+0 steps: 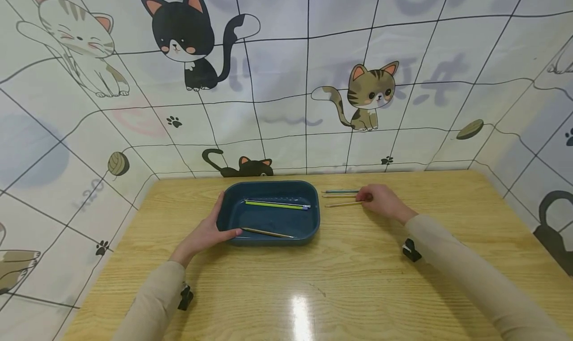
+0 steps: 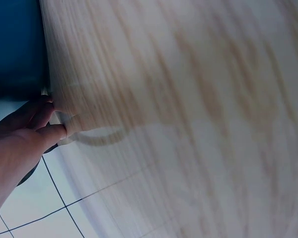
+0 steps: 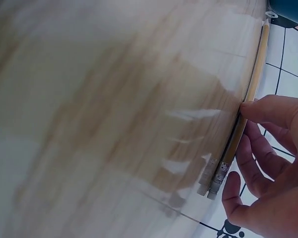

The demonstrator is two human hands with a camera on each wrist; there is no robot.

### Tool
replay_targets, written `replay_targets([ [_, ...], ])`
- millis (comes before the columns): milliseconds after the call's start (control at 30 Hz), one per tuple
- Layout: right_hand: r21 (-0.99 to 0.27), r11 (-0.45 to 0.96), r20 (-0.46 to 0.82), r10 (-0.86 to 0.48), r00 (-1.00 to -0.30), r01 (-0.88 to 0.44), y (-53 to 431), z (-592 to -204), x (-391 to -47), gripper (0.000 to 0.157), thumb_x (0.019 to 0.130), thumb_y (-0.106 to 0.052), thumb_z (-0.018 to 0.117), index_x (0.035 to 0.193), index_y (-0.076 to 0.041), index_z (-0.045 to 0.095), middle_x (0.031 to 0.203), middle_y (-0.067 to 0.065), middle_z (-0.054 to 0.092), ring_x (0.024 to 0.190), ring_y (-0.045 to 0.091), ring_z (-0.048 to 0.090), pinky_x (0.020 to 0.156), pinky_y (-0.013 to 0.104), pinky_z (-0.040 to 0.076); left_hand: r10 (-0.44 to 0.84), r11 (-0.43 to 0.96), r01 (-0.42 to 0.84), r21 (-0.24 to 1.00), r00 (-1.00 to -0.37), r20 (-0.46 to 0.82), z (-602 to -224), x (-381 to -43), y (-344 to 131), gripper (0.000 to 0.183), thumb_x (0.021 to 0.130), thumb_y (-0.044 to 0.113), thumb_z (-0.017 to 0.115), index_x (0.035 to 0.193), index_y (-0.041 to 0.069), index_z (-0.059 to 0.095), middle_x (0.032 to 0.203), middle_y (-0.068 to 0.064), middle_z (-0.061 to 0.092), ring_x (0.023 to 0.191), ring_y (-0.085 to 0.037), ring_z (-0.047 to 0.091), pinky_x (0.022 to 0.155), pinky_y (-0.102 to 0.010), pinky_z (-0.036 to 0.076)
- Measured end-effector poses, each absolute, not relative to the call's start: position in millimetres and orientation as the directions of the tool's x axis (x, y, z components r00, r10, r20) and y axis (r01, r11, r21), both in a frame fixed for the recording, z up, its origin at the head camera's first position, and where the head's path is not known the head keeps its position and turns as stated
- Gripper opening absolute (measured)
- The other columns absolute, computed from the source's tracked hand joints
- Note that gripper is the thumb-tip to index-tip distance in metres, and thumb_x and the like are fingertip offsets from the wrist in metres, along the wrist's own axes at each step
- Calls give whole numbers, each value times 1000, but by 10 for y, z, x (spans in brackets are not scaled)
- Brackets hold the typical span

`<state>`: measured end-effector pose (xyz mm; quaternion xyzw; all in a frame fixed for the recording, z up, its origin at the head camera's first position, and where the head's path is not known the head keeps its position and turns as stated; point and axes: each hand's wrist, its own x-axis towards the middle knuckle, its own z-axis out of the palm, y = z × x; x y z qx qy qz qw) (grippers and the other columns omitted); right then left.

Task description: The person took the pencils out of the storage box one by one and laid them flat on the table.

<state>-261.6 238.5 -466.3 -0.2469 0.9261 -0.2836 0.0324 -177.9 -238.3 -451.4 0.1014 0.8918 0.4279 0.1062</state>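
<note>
Left hand: holds the left end of the blue tray in a wide span. The thumb lies over the near rim; the fingers lie along the outside of the left wall.

Right hand: pinches a wooden pencil in a narrow grip between thumb and fingers. The pencil extends leftward from the hand, its pointed end near the tray but apart from it. The eraser end lies beside the little finger. Whether the pencil touches the table cannot be told.

Just beyond the held pencil, a bluish pencil and a pale pencil lie side by side on the table; the right hand hides their right ends.

Inside the tray, to the right of the left hand's fingers, a green pencil lies along the tray's length, with a thin pencil close along its far side. Nearer the left thumb, a brown pencil lies at the near wall, its left end just beside the thumb tip; contact there cannot be confirmed.
</note>
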Motion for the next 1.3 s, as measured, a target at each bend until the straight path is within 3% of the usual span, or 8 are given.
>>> replay_targets([
  [233,-539,722,92,-462,-882,-434,2358,-4654,-2605,7,85,3,67,90,-1,69,84,7,66,79,20,60,73,41,49,283,608,109,786,-955,-87,-4528,-1782,-2391,114,81,37,77,156,16,-7,159,-20,-1,140,-47,10,108,-62,16],
  [733,-558,718,93,-444,-891,-416,2374,-4651,-2595,6,86,3,66,91,0,69,84,7,65,79,21,60,73,40,49,280,601,100,793,-956,-92,-4496,-1776,-2363,113,81,30,78,156,15,-6,159,-19,0,141,-46,12,108,-62,19],
  [1033,-623,714,58,-365,-929,-319,2379,-4606,-2569,11,87,2,65,96,-2,69,99,12,67,93,28,61,83,45,50,280,610,97,787,-955,-99,-4522,-1785,-2381,113,82,34,77,156,17,-7,159,-20,-1,140,-47,11,108,-62,17],
  [1300,-635,639,188,-417,-889,-434,2227,-4485,-2477,10,85,5,67,94,2,70,98,14,68,87,27,61,78,44,51,272,609,85,789,-956,-107,-4513,-1780,-2391,113,82,34,77,156,18,-7,159,-20,-1,140,-47,12,108,-62,18],
])
